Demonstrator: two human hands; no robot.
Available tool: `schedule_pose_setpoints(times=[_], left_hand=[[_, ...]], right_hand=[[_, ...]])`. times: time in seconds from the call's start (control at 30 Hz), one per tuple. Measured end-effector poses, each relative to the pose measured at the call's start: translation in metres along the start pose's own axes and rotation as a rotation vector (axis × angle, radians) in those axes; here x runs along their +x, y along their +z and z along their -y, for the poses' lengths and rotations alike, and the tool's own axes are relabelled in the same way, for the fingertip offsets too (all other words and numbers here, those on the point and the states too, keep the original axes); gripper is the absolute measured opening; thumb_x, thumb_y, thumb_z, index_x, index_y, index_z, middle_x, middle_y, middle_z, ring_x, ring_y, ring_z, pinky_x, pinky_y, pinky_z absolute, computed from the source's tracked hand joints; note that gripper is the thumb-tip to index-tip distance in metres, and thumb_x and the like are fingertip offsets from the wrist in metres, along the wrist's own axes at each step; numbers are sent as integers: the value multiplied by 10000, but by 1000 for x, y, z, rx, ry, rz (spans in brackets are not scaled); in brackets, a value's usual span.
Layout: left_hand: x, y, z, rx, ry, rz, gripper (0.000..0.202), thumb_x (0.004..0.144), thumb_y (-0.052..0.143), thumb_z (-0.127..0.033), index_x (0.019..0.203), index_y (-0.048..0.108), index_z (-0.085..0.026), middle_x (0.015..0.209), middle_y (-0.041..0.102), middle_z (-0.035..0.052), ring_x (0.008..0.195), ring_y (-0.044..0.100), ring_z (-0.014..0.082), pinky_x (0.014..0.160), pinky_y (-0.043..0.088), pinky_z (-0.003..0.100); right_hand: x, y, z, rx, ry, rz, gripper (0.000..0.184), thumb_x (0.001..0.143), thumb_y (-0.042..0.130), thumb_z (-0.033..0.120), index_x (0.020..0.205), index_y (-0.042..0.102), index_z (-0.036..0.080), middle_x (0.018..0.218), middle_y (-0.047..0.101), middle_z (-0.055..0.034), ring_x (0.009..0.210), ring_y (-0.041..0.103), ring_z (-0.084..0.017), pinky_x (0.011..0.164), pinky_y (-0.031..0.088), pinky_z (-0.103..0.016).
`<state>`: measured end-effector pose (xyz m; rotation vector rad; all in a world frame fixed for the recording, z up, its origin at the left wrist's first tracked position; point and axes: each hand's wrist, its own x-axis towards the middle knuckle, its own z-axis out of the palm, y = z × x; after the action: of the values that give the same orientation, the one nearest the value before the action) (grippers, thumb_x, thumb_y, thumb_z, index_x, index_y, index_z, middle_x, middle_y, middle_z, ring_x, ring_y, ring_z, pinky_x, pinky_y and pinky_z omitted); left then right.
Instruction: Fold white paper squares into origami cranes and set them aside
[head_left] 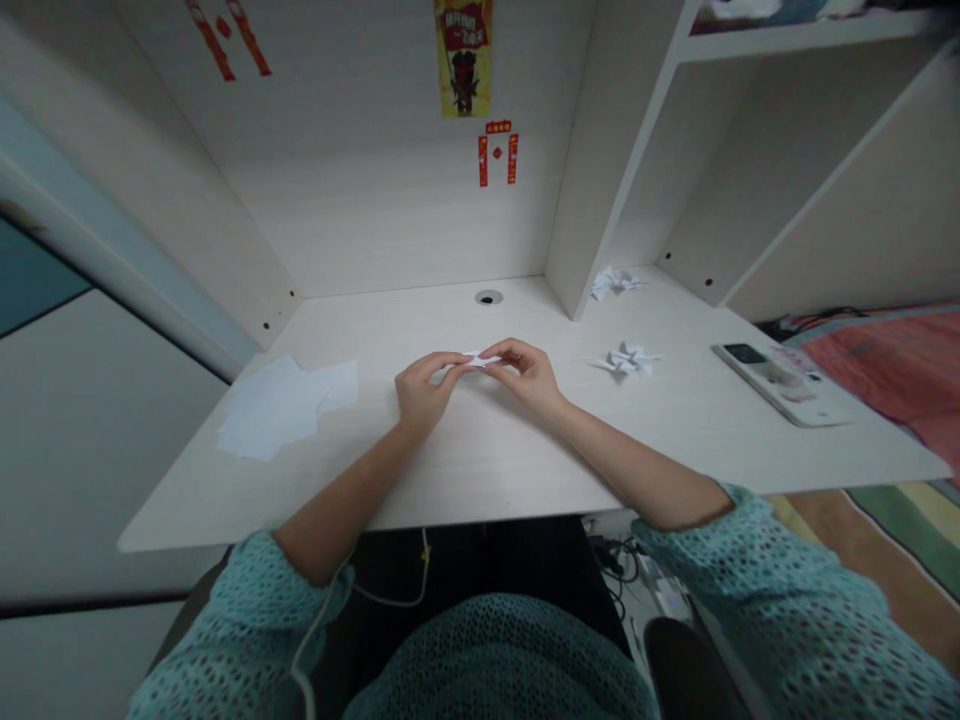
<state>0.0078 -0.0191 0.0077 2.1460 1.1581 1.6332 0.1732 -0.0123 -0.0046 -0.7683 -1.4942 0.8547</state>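
The left hand (pixel 424 390) and right hand (pixel 529 375) are both closed in a pinch, fingertips meeting on a small piece of folded white paper (pixel 480 360), which they hold just above the middle of the desk (pixel 510 470), toward its back edge. The forearms rest angled inward from the front edge, and loose teal mesh sleeves (pixel 750 560) are pushed up behind the wrists. Left of the hands, toward the desk's left edge, lies a flat, irregularly shaped sheet of white paper (pixel 285 408). To the right, just beyond the right hand, sits a crumpled or folded white paper shape (pixel 626 360) (its exact form is hard to make out), and a second one (pixel 616 283) lies further back, near the back right corner beside a shelf upright (pixel 577 240). A white phone-like device (pixel 780 383) lies near the right edge, close to red bedding (pixel 885 370). A round cable hole (pixel 488 297) marks the back edge, and a yellow poster (pixel 463 58) and red paper decorations (pixel 497 152) hang on the wall above.
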Motion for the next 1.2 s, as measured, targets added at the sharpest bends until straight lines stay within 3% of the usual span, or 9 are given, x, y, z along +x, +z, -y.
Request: schedule_pose_setpoints(times=[0.17,0.53,0.97,1.2], left_hand=[[1,0,-1,-22,5,40,118,770,628,-321,825,705,-250,838,712,2,799,653,152,786,507,302],[-1,2,1,-34,-12,-43,82,754,647,-294,786,715,-264,799,713,-10,784,661,158,793,519,318],[-1,4,2,-3,65,-46,83,758,643,-260,801,714,-274,801,714,-14,788,665,158,781,527,318],[-1,0,4,-9,97,-42,91,760,642,-241,809,714,-268,823,713,-7,797,664,157,775,525,315]], right_hand=[[1,-2,0,-12,-14,-2,207,712,669,390,803,659,205,843,672,-50,807,624,-180,753,493,-327],[4,-4,-4,-40,75,-65,243,604,748,403,685,677,185,709,688,-44,675,618,-170,683,480,-316],[3,-3,-4,-151,79,-151,248,612,733,412,629,642,183,657,656,-21,631,582,-145,606,439,-274],[5,-4,-6,71,83,-12,295,582,768,352,821,680,204,867,701,-38,796,636,-176,755,478,-310]])
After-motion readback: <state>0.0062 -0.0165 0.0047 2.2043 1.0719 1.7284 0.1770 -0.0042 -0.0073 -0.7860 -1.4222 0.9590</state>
